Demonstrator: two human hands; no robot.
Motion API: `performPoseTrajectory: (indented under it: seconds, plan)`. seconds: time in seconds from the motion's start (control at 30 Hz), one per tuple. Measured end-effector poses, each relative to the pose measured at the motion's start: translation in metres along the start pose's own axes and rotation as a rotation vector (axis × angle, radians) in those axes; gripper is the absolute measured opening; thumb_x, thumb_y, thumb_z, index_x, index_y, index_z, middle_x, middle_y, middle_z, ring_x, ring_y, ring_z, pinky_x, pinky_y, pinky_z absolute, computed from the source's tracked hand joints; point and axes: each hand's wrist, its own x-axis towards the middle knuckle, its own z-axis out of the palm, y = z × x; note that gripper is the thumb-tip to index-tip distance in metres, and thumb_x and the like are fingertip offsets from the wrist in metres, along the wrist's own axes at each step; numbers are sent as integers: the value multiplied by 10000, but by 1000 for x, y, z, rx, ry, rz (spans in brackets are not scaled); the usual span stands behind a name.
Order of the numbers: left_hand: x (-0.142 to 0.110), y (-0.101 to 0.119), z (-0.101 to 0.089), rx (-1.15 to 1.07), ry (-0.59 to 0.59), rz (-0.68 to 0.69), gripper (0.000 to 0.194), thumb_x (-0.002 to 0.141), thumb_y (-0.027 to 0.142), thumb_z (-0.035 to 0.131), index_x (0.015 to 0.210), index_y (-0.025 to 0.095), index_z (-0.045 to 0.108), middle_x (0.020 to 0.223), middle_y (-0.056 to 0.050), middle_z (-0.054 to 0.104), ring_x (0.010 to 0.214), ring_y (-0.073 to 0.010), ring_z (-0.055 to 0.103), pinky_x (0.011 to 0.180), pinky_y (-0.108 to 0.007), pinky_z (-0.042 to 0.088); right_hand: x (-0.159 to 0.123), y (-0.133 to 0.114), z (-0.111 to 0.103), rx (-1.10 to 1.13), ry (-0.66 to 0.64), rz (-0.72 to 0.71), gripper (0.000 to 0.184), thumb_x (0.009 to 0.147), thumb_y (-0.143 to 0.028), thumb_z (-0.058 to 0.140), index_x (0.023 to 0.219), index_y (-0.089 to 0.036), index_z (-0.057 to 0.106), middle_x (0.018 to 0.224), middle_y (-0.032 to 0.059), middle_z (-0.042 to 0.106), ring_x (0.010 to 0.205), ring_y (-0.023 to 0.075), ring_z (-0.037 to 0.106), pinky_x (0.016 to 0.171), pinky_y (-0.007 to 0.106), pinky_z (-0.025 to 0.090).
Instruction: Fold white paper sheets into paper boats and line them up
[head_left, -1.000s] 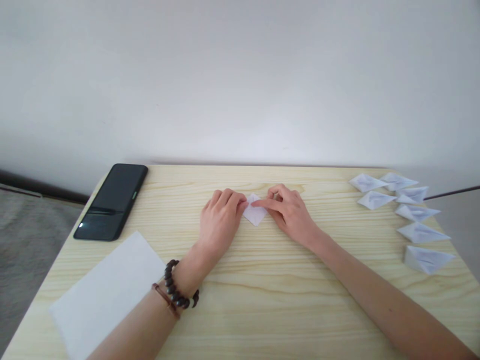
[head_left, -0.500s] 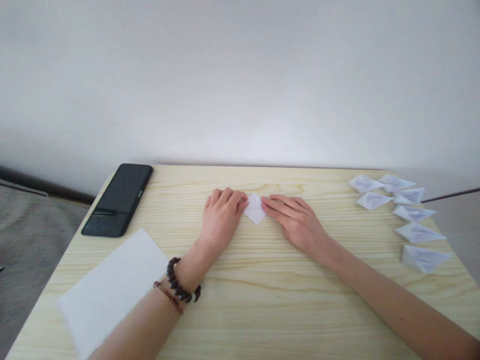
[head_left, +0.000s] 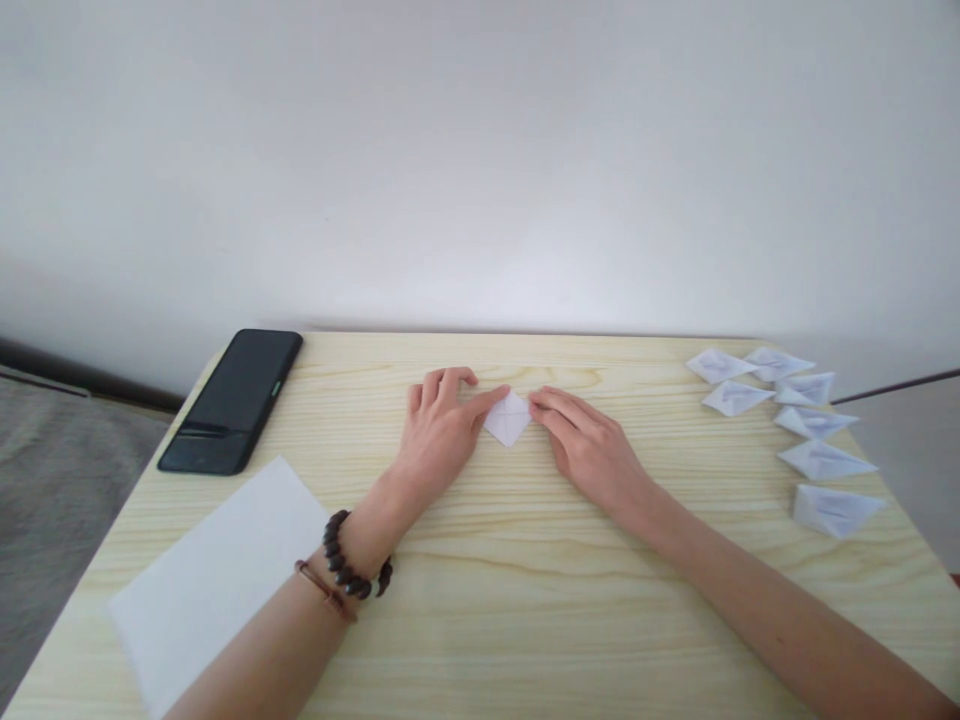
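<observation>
A small white folded paper lies on the table as a diamond, with crossing crease lines on its face. My left hand is at its left side; the thumb stretches along the upper left edge and touches it, while the fingers stand apart from the thumb, slightly bent. On the other side, my right hand has its thumb and fingers together at the paper's right corner, pinching it. The fingertips partly cover that corner.
Several folded paper boats stand along the right side of the wooden table. A black phone lies at the back left. White paper sheets lie partly under my left forearm. A wall rises behind the table.
The paper's top, folded down before, now shows as a pointed corner. My left fingers have lifted and spread away from the thumb. My right fingers have drawn together at the right corner.
</observation>
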Motion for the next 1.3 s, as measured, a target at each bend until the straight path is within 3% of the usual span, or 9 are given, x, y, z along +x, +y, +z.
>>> performPoseTrajectory:
  seconds: [0.13,0.27,0.47,0.63,0.83,0.97,1.13,1.3]
  plan:
    - [1,-2,-2,-30,29,19,302,938,309,476,1186,376,635,1218,-81,499,1158,-261,421,1033,-503,303,4,-4,-1,-33,-28,30,431,857,-10,419,1176,-197,641,1273,117,584,1078,232,593,898,399,537]
    - [1,-4,-5,-59,-24,24,320,935,266,474,1202,357,626,1268,-81,468,1187,-254,422,1107,-570,191,2,-3,-1,12,-28,26,407,865,-10,402,1123,-178,668,1168,115,624,1058,221,590,896,369,534]
    - [0,-4,-8,-84,-68,19,427,912,131,435,1241,351,596,1282,-78,448,1214,-250,401,1111,-573,201,-2,3,-2,93,-4,33,392,885,-23,354,1075,-169,664,1101,105,649,1075,204,612,911,349,542]
    - [2,-7,-8,-84,-57,54,410,919,148,425,1228,346,608,1280,-76,454,1221,-252,392,1099,-546,235,-2,3,-1,100,4,43,360,898,-39,357,1065,-161,652,1104,109,650,1103,203,609,931,336,533]
    - [0,-10,-5,-68,-47,68,384,927,183,445,1245,343,587,1310,-50,495,1271,-245,375,1127,-541,178,1,0,-2,114,-33,57,378,894,-57,411,1203,-159,604,1147,122,622,1088,214,586,924,362,521]
    - [-2,-11,-5,-70,-44,100,384,939,199,428,1267,343,565,1334,-34,505,1296,-248,358,1130,-549,167,4,1,-2,136,-43,38,365,889,-66,442,1172,-195,632,1132,101,630,1092,221,557,936,399,507]
    - [-1,-8,-7,-93,-39,64,320,939,278,455,1216,329,609,1310,-38,528,1287,-249,376,1135,-546,165,6,2,-3,158,-44,33,368,882,-57,455,1162,-206,642,1138,93,634,1086,220,549,941,407,505]
    - [0,-7,-7,-109,-34,48,331,924,221,467,1194,331,623,1292,-40,523,1274,-236,394,1137,-532,175,5,2,-3,177,-43,46,383,880,-48,440,1164,-202,646,1142,103,631,1097,225,557,945,413,511]
